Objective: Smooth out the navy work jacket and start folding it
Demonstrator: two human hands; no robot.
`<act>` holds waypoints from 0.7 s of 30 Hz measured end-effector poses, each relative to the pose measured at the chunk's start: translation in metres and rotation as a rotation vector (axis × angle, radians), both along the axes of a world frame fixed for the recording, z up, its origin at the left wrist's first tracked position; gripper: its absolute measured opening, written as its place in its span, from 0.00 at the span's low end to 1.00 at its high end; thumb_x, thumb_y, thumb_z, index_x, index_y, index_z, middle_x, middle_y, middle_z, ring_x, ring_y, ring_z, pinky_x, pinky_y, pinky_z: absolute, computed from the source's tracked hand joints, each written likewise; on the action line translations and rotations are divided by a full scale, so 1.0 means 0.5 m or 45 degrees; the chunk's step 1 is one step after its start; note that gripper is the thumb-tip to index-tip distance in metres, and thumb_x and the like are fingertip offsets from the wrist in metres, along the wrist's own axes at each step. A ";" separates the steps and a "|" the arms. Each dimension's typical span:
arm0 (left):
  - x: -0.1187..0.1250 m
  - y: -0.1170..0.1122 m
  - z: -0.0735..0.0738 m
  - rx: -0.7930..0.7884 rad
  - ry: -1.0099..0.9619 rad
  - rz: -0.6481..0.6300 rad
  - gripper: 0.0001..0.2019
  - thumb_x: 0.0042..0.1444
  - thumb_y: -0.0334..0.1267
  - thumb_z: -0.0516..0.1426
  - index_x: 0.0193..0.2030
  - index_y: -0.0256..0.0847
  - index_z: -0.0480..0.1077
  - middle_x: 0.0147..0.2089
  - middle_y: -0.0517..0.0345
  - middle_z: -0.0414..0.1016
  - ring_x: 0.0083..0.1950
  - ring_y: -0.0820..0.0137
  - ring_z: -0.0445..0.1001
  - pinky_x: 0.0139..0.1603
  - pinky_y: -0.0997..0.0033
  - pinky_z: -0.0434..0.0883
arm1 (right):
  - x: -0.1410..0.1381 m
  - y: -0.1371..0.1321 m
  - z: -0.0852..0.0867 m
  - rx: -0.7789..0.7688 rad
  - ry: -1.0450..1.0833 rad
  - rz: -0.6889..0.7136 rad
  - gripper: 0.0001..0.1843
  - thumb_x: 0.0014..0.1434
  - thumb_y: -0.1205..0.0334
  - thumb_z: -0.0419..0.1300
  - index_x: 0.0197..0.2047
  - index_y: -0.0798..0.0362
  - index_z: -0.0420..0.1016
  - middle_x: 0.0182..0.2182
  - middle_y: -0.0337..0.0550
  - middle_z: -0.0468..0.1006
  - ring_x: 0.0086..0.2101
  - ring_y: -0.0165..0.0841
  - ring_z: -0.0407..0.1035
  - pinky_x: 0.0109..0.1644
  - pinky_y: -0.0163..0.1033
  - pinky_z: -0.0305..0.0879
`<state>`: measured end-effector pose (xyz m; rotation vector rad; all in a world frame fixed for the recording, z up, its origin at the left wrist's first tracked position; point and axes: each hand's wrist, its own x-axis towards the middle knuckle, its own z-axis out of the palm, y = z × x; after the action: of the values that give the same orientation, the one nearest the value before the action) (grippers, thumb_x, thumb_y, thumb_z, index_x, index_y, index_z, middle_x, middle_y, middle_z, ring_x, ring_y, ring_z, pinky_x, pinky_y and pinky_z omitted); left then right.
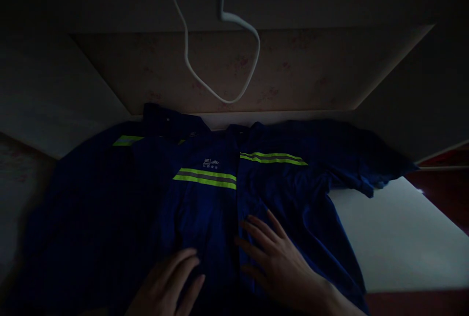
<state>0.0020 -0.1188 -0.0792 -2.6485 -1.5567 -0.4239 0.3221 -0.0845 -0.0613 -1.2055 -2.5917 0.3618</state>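
A dark blue work jacket lies spread front side up, with yellow-green and grey reflective bands across the chest and a small printed logo. My right hand rests on its front just right of the centre seam, fingers spread. Lower down, my left hand is over the jacket's left half, fingers stretched and slightly bent; whether it touches the cloth I cannot tell. Partly under this jacket, to the left, is a second blue jacket with a similar band. Deep shadow hides much of the lower left cloth.
A white surface shows under the right sleeve. Behind the jackets stands a flower-patterned panel in a pale frame. A white cable hangs in a loop above. Something red is at the far right. The scene is dim.
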 end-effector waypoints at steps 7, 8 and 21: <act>0.062 0.058 -0.018 0.286 0.267 -0.211 0.27 0.59 0.54 0.55 0.61 0.45 0.69 0.65 0.56 0.68 0.58 0.60 0.74 0.48 0.61 0.79 | 0.021 -0.010 -0.069 -0.199 -0.099 0.192 0.20 0.68 0.52 0.53 0.62 0.45 0.68 0.68 0.41 0.57 0.67 0.45 0.49 0.70 0.66 0.39; 0.053 0.056 -0.022 0.302 0.294 -0.212 0.28 0.58 0.56 0.55 0.62 0.45 0.69 0.65 0.55 0.68 0.58 0.59 0.74 0.48 0.60 0.78 | 0.032 -0.008 -0.057 -0.205 -0.095 0.199 0.18 0.69 0.53 0.53 0.58 0.47 0.71 0.67 0.41 0.60 0.67 0.44 0.48 0.71 0.65 0.35; -0.012 0.010 -0.101 0.119 0.458 -0.161 0.39 0.54 0.59 0.57 0.71 0.56 0.53 0.69 0.52 0.61 0.65 0.48 0.66 0.54 0.43 0.69 | 0.050 -0.015 -0.064 -0.359 -0.046 0.257 0.32 0.71 0.51 0.49 0.73 0.40 0.43 0.70 0.41 0.47 0.68 0.41 0.46 0.71 0.58 0.43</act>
<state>-0.0038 -0.1138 -0.1297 -2.5777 -1.2376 -0.0179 0.3471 -0.0919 -0.0935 -1.0395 -2.7708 0.7754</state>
